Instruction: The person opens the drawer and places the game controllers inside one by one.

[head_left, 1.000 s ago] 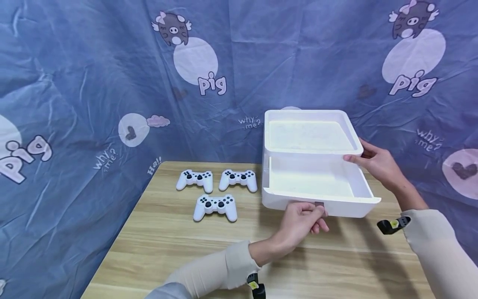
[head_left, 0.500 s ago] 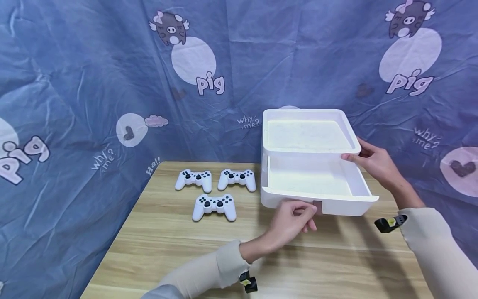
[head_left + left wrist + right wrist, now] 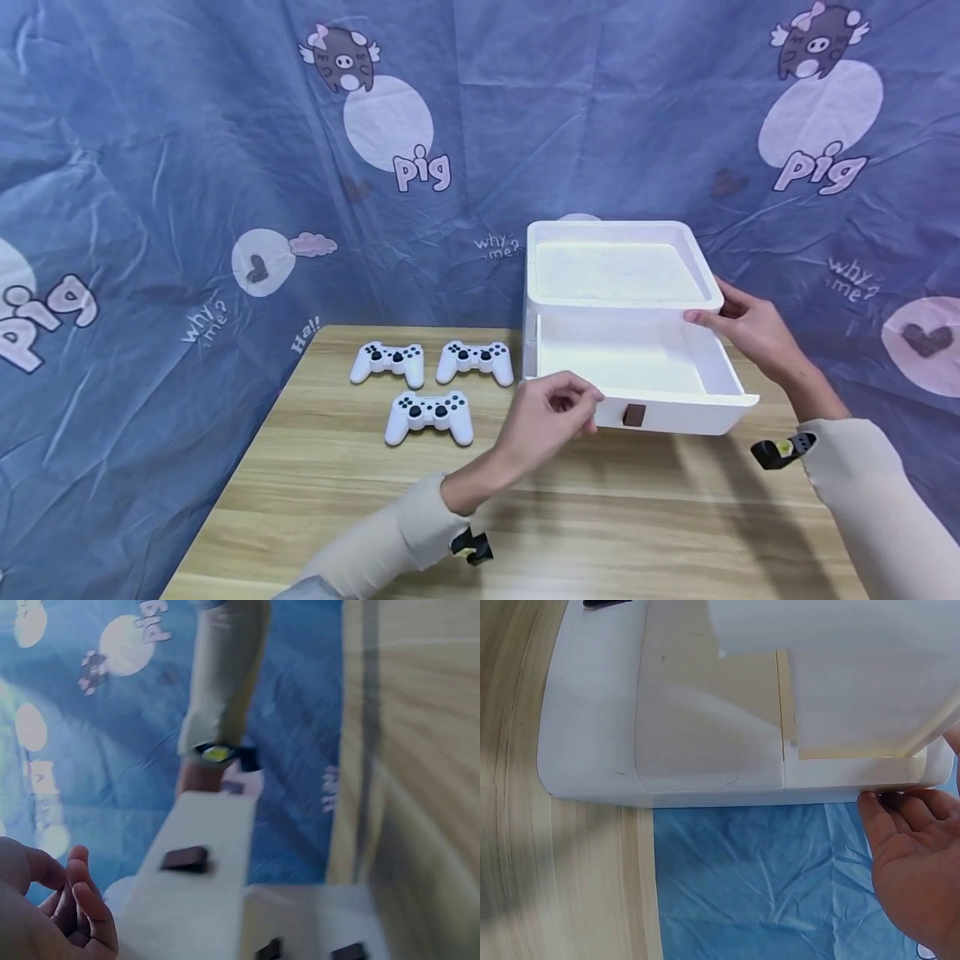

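The white cabinet [image 3: 622, 271] stood at the right of the wooden surface [image 3: 285, 475], near the blue printed cloth [image 3: 225, 167]. Its drawer [image 3: 690, 417] jutted out towards the person, and a brown tab [image 3: 633, 415] showed whole on the front. The left hand [image 3: 547, 417] covered the left end of that front in the head view. Its fingers were loosely bent, the thumb and fingertips a narrow gap apart and holding nothing; the left wrist view showed this hand just beside the drawer front, not on it, with the palm cut off by the frame.

The right hand [image 3: 757, 329] held the cabinet at its right front corner, the thumb at the front edge and the other fingers against the side, partly hidden behind it. The right wrist view cut that hand off at the edge and left the thumb unseen.

Below the drawer, two more dark tabs [image 3: 349, 952] were blurred and dim in the left wrist view; from the head camera the drawer hid them. A dark piece [image 3: 607, 603] at the top of the right wrist view was too cropped to name. Three white game controllers [image 3: 430, 415] lay fully visible left of the cabinet.
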Demonstrator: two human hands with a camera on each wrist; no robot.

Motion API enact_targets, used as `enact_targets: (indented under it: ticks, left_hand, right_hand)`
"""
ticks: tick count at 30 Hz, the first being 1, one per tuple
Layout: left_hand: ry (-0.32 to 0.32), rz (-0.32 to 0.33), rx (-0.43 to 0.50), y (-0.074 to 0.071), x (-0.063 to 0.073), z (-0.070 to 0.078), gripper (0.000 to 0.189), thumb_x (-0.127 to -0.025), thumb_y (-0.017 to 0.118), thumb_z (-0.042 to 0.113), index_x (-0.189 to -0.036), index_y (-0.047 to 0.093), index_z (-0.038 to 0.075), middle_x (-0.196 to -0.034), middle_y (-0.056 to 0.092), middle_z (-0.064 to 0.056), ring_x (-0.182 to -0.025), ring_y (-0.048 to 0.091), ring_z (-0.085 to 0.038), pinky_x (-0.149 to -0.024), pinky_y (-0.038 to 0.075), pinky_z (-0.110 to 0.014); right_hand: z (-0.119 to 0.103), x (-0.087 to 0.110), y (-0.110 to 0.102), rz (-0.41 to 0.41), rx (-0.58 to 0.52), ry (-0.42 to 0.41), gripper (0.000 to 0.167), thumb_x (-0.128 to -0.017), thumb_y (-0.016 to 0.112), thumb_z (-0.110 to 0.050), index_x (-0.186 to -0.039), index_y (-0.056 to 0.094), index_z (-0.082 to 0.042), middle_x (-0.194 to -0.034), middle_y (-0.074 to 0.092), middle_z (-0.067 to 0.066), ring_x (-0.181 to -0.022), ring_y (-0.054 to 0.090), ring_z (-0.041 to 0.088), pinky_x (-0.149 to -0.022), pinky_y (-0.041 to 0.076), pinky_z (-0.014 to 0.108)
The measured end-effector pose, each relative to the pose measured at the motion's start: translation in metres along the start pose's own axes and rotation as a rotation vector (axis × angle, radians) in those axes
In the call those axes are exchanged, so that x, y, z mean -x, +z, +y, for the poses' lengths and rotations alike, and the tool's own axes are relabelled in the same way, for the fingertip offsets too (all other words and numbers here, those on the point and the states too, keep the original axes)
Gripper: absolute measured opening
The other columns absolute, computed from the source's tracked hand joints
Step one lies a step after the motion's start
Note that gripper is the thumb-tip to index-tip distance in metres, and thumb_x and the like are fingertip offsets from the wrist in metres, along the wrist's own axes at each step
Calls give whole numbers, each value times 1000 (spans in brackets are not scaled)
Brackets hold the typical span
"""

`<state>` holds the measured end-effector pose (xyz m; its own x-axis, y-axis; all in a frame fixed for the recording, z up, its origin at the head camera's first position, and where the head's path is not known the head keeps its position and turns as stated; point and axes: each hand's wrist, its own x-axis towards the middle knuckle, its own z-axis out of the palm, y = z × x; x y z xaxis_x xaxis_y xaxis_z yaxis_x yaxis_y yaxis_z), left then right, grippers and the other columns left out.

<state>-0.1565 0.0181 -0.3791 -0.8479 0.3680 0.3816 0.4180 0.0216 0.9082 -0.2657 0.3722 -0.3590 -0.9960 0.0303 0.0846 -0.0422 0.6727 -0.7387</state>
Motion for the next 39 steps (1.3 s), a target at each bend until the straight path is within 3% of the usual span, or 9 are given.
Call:
enact_targets:
  ticks: [2,8,17,21,29,39]
  left_hand:
    - [15,13,3,-10,-3,6,12,-101,69,7,-104,77,-2,-75,75,-15,-63,68,-31,-56,51,-18]
    - [60,64,9,-42,-16,15,13,-102,69,8,-105,76,-2,-76,74,-18,-62,64,-9,-59,54,-22]
    - [98,40,13,-82,-32,17,14,-102,70,7,-108,77,-4,-82,75,-20,-67,66,-10,-62,54,-21]
    - [93,49,-23,-98,-37,14,13,-100,71,3,-108,77,-5,-88,76,-23,-72,69,-12,-66,57,-23]
    - [86,59,-83,-134,-41,4,14,-98,74,4,-108,76,-5,-98,74,-29,-76,67,-12,-66,53,-21]
    - [67,20,-281,-175,-37,-11,14,-100,74,7,-113,77,4,-107,76,-13,-86,68,-16,-74,55,-23]
  right_hand:
    - [0,1,0,1,1,0,93,-98,75,-50,-169,22,-24,-153,54,31,-87,53,-23,-72,48,8]
    - [0,1,1,6,-9,-8,93,-98,75,-50,-169,22,-20,-152,54,33,-87,54,-21,-71,49,9]
    - [2,0,1,12,-4,-2,93,-97,75,-51,-169,25,-21,-150,56,31,-87,54,-22,-71,49,8]
    - [2,-1,0,13,-8,1,94,-97,76,-52,-169,24,-22,-151,56,31,-87,53,-22,-72,48,7]
    - [0,1,1,20,-28,2,95,-96,77,-50,-169,26,-17,-150,57,32,-87,55,-20,-72,50,9]
    - [-2,2,1,31,-33,-3,93,-96,77,-50,-169,27,-19,-149,59,30,-87,56,-20,-72,51,9]
